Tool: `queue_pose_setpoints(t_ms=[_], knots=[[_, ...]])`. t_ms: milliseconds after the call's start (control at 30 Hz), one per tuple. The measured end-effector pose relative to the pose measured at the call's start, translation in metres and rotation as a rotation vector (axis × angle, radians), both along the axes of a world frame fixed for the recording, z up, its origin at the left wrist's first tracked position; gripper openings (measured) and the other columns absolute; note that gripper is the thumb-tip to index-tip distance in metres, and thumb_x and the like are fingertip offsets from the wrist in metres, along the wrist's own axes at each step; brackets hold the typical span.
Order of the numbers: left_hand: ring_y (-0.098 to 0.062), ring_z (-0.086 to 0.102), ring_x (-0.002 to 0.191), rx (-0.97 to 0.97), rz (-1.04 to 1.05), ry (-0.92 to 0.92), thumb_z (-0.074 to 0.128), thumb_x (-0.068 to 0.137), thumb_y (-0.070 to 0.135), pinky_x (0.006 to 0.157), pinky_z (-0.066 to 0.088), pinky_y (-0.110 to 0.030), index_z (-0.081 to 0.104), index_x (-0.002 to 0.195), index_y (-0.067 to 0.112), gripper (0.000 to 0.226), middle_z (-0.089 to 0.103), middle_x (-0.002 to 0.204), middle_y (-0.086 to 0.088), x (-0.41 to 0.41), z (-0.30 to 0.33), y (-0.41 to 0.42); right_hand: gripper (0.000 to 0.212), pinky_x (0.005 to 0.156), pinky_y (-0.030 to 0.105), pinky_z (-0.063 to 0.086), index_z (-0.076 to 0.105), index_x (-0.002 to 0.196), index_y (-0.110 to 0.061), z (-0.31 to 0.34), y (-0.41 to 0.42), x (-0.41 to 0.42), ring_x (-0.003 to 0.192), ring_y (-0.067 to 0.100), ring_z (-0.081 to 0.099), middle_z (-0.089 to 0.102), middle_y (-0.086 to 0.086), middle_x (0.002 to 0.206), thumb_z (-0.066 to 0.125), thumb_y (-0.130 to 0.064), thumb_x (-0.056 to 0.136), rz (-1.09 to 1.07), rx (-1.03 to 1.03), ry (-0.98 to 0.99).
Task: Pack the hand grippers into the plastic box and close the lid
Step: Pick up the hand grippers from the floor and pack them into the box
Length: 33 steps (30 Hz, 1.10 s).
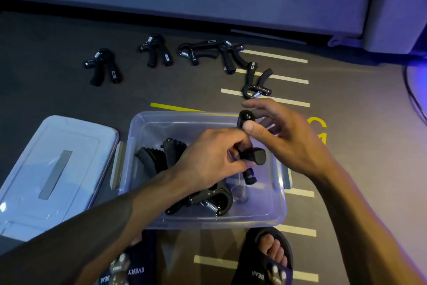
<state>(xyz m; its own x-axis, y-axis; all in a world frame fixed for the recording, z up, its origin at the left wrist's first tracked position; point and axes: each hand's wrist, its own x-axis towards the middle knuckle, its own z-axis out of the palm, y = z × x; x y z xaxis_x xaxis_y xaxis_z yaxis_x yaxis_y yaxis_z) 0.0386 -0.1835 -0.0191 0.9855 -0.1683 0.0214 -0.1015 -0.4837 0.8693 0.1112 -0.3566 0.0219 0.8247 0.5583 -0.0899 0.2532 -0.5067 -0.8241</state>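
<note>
I'm partway: some hand grippers lie in the plastic box (147,127), my left grip (208,160) holds another (251,155) above it, my right grip (288,137) loosely spread, five (256,81) wait on the floor, the lid (57,164) off.

- The held hand gripper (250,153) is mostly covered by the left hand (208,160); only two handle ends and a knob show.
- The right hand (284,137) is blurred, and its fingertips (248,104) smear across the floor stripes.
- The packed hand grippers (161,157) in the plastic box (265,211) are partly hidden under the left forearm; their number cannot be told.
- The lid (57,169) is cut off at the left edge.
- The sandal (265,259) and its lettering run off the bottom edge.
- The counters on the loose hand grippers (104,66) on the floor are too small to read.
</note>
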Motion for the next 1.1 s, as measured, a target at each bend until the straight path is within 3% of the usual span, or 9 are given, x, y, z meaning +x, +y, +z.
queue_pose_setpoints(t_ms=[167,333,400,500,633,733,833,1000,1100], knots=[[-0.01,0.058,0.064,0.171,-0.063,-0.121,0.081,0.073,0.038,0.059,0.053,-0.036,0.057,0.083,0.023,0.03,0.061,0.076,0.011,-0.008,-0.011,-0.003,0.024,0.071,0.04,0.059,0.071,0.104,-0.026,0.0,0.002,-0.004,0.067,0.013,0.072,0.073,-0.007,0.089,0.064,-0.045,0.093,0.012,-0.088,0.05],[-0.008,0.065,0.081,0.282,-0.166,-0.205,0.078,0.076,0.043,0.065,0.055,-0.034,0.067,0.092,0.028,0.024,0.071,0.09,0.012,-0.011,-0.022,0.001,0.012,0.072,0.03,0.056,0.073,0.095,-0.022,-0.001,0.003,-0.005,0.07,0.008,0.07,0.074,-0.007,0.08,0.07,-0.03,0.087,0.046,-0.226,0.012],[-0.008,0.067,0.085,0.287,-0.209,-0.162,0.074,0.083,0.042,0.069,0.054,-0.033,0.069,0.097,0.029,0.02,0.072,0.093,0.013,-0.008,-0.022,0.003,0.01,0.066,0.018,0.052,0.073,0.092,-0.021,0.0,0.004,-0.006,0.069,0.005,0.067,0.071,-0.012,0.074,0.071,-0.025,0.083,0.042,-0.293,0.005],[-0.004,0.062,0.073,0.223,-0.14,-0.155,0.071,0.088,0.032,0.066,0.052,-0.029,0.07,0.092,0.028,0.006,0.069,0.085,0.014,-0.003,-0.018,0.013,0.01,0.064,0.009,0.045,0.073,0.09,-0.024,-0.005,0.003,-0.009,0.066,-0.001,0.061,0.068,-0.013,0.074,0.074,-0.026,0.08,0.022,-0.411,-0.021],[-0.005,0.061,0.081,0.196,0.052,-0.215,0.071,0.091,0.024,0.077,0.051,-0.031,0.069,0.091,0.022,0.002,0.068,0.086,0.013,0.003,-0.012,0.033,0.015,0.063,0.026,0.047,0.072,0.088,-0.019,-0.022,0.008,-0.024,0.078,0.023,0.067,0.074,0.003,0.083,0.071,-0.029,0.078,-0.075,-0.519,-0.019],[-0.013,0.057,0.09,0.295,0.131,-0.275,0.071,0.091,0.021,0.084,0.047,-0.035,0.069,0.09,0.021,0.002,0.068,0.091,0.013,0.009,-0.016,0.049,0.016,0.06,0.025,0.037,0.071,0.085,-0.015,-0.037,0.016,-0.039,0.08,0.031,0.064,0.072,0.011,0.081,0.069,-0.029,0.077,-0.113,-0.603,-0.02],[-0.016,0.057,0.099,0.352,0.2,-0.292,0.07,0.091,0.022,0.09,0.045,-0.042,0.071,0.093,0.022,0.003,0.067,0.097,0.013,0.011,-0.025,0.062,0.017,0.061,0.028,0.042,0.067,0.087,-0.015,-0.048,0.022,-0.05,0.082,0.032,0.063,0.07,0.011,0.084,0.068,-0.03,0.079,-0.08,-0.664,0.035],[-0.015,0.055,0.106,0.436,0.261,-0.232,0.063,0.092,0.022,0.09,0.032,-0.03,0.071,0.108,0.027,0.018,0.064,0.113,0.013,0.013,-0.037,0.079,0.013,0.063,0.026,0.051,0.067,0.079,-0.021,-0.052,0.024,-0.045,0.074,0.024,0.07,0.074,0.006,0.077,0.075,-0.032,0.08,-0.053,-0.599,0.177],[-0.014,0.059,0.11,0.435,0.235,-0.169,0.058,0.094,0.027,0.094,0.035,-0.032,0.066,0.119,0.03,0.027,0.065,0.117,0.012,0.014,-0.041,0.084,0.023,0.066,0.033,0.059,0.067,0.075,-0.019,-0.054,0.022,-0.038,0.063,0.021,0.072,0.074,0.006,0.068,0.076,-0.039,0.082,-0.016,-0.526,0.286]])
